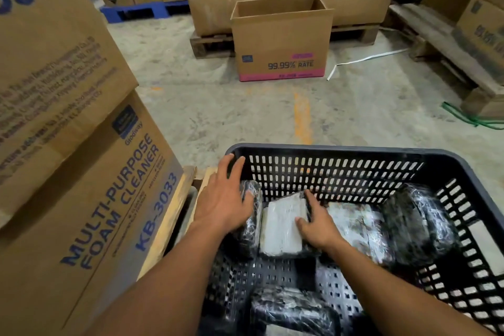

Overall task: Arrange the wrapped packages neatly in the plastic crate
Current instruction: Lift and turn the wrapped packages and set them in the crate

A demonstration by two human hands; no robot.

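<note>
A black perforated plastic crate [327, 169] fills the lower right. Inside lie several film-wrapped packages: a black one [252, 229] standing on edge at the far left, a grey-white one [281, 229] beside it, a mottled one [360, 226] in the middle, a black one [420, 221] leaning at the right wall, and another black one [291, 311] near me. My left hand [223, 199] lies flat over the crate's left corner and the black edge-standing package, fingers spread. My right hand [316, 224] presses on the right edge of the grey-white package, thumb on its top.
Stacked cardboard boxes [81, 172] marked foam cleaner stand close on the left. An open box [281, 41] sits on the concrete floor ahead, with more boxes on wooden pallets [210, 46] behind. Another pallet with boxes [450, 54] runs along the right. Green strapping [469, 117] lies on the floor.
</note>
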